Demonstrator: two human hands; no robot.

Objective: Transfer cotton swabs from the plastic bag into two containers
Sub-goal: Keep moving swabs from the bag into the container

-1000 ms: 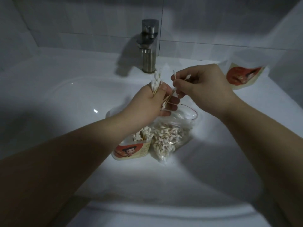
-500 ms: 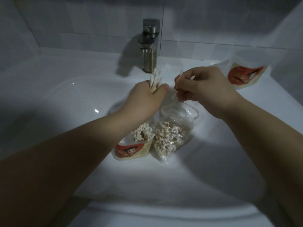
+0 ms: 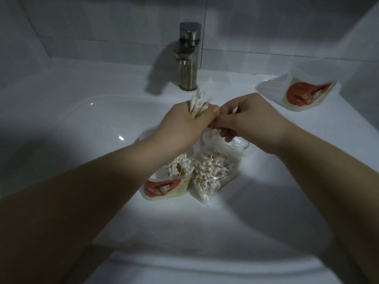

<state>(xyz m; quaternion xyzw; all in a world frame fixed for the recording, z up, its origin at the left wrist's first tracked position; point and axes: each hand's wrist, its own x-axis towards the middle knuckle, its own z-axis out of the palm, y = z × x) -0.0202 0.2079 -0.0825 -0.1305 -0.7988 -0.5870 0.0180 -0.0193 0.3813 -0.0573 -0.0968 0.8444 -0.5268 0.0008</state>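
Note:
My left hand (image 3: 185,125) grips a bunch of cotton swabs (image 3: 198,104) with their white tips pointing up, above the sink. My right hand (image 3: 246,119) is right beside it, touching its fingers and pinching a few swabs (image 3: 233,111). Below them in the basin lies a clear plastic bag (image 3: 213,173) full of swabs, its mouth open under my right hand. Left of the bag stands a small container (image 3: 166,188) with a red cartoon label, swabs upright in it. A second labelled container (image 3: 301,91) sits on the sink ledge at the right.
A white sink (image 3: 82,124) surrounds everything, with a steel faucet (image 3: 188,56) just behind my hands. Grey tiled walls close in at the back and right. The light falls only on the basin's middle; the edges are dim.
My right hand has moved left and down until it meets my left hand. The left hand's bunch has stayed nearly in place.

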